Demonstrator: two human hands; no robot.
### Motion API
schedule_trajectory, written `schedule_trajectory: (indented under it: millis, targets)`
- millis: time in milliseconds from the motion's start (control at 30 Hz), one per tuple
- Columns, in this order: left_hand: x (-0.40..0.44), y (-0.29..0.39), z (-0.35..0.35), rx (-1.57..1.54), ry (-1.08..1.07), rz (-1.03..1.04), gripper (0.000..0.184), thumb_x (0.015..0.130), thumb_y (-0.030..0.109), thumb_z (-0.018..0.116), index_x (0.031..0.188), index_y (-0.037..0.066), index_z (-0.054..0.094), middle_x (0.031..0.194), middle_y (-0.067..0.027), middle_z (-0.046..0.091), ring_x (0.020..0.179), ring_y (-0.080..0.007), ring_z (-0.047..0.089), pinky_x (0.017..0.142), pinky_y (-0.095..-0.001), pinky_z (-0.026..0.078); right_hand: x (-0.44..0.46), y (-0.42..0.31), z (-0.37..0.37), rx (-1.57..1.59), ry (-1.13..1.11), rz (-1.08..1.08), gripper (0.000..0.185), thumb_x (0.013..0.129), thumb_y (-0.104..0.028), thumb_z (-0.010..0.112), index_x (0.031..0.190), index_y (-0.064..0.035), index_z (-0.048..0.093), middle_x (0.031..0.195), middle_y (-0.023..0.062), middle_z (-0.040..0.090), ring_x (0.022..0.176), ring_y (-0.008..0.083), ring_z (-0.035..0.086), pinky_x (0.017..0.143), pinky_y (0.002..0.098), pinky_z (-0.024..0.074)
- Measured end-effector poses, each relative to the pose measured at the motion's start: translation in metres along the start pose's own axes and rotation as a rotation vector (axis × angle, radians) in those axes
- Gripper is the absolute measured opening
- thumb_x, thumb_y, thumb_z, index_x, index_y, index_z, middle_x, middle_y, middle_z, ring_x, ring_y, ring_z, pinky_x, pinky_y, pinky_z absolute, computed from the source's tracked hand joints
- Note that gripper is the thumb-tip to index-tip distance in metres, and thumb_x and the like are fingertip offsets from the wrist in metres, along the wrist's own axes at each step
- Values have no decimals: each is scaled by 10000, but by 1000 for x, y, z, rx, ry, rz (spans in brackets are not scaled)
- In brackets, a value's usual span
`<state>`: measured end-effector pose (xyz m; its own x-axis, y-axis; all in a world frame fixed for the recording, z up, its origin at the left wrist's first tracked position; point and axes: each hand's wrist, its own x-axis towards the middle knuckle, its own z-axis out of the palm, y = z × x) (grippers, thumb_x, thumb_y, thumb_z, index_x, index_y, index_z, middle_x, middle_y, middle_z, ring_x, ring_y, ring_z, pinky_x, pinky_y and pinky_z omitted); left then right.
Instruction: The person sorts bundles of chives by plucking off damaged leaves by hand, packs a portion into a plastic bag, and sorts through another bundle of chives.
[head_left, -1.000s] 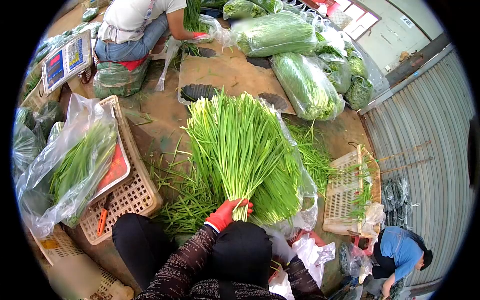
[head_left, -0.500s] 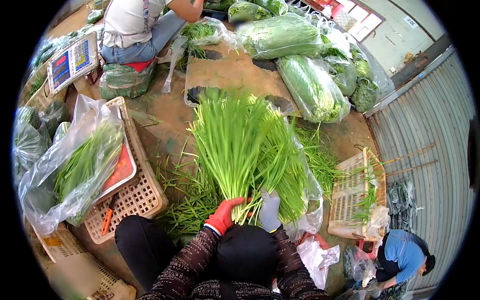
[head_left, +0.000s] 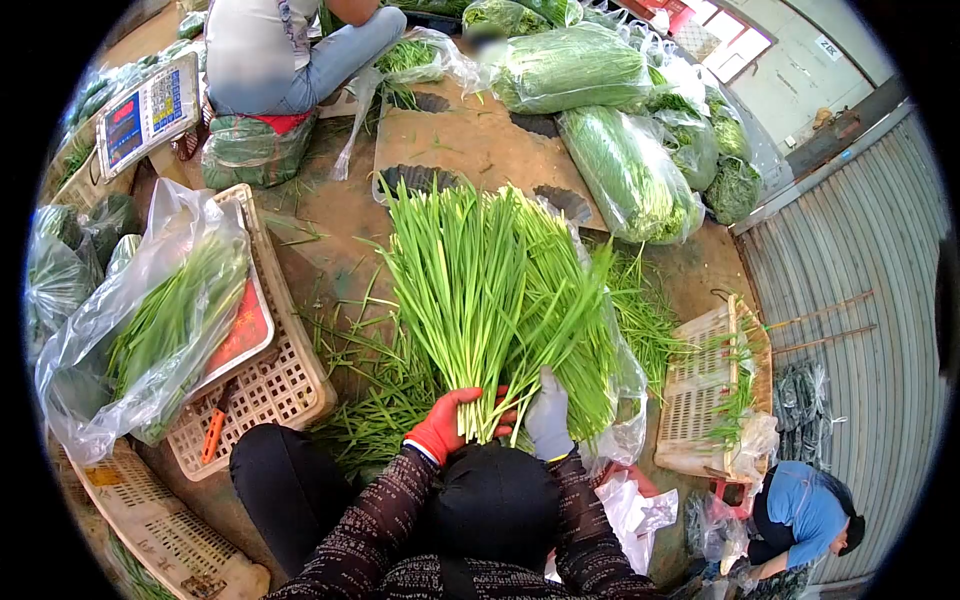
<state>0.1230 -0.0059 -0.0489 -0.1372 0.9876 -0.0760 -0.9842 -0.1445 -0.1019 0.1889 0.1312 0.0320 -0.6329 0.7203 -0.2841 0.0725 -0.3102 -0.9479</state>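
Red glove on, the left hand [head_left: 440, 425] has its fingers curled round the stem ends of a green bunch [head_left: 462, 310], just beyond the knee; the grey-gloved right hand [head_left: 547, 418] touches its right-edge stems, how far closed I cannot tell. Stems this slim probably want a snug, gentle hold low down, ends kept level. Counted: one held bunch, one orange-handled tool [head_left: 213, 436], at least three crates [head_left: 690, 405].

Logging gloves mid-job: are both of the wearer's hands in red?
No, the left hand wears red, but the right hand wears grey.
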Motion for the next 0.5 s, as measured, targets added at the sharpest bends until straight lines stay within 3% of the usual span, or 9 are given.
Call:
schedule_trajectory:
  millis: [100,167,267,333,467,500]
  targets:
    - [-2,2,3,1,4,-9,529,875,268,440,1313,-22,377,1280,-225,466,1150,-387,481,961,-519,397,-6,-8,6,184,-84,175,305,926,-240,460,947,53,539,789,118,602,698,212,591,668,302,479]
    - [-3,3,6,6,18,-14,524,876,268,437,1312,-19,380,1279,-225,466,1148,-386,483,961,-520,397,11,18,-16,-114,-183,-89,280,889,-196,520,965,73,529,776,113,594,733,215,590,710,313,475]
    - [-2,3,8,-10,8,-24,514,877,266,433,1310,-7,389,1280,-221,466,1144,-387,485,959,-521,398,8,19,-24,-343,-35,-34,290,857,-129,554,1065,68,507,811,126,601,787,229,587,756,330,468]
    - [-2,3,8,-22,20,-28,509,874,266,435,1307,2,399,1283,-217,464,1141,-389,486,957,-524,397,11,26,-18,-931,468,-586,401,864,-272,584,1094,44,496,737,75,552,704,204,543,722,305,460]
    - [3,1,-3,-22,6,-40,506,868,270,444,1299,6,412,1280,-214,469,1143,-391,483,960,-529,392,13,-6,-2,-912,397,-661,524,854,-338,592,1173,54,452,812,131,600,789,243,576,766,339,461]
    - [2,0,-3,-24,6,-38,505,866,272,451,1296,8,417,1274,-212,474,1141,-391,485,961,-530,390,16,-11,4,-953,242,-574,622,829,-368,614,1209,76,401,887,193,604,853,280,587,765,354,464]
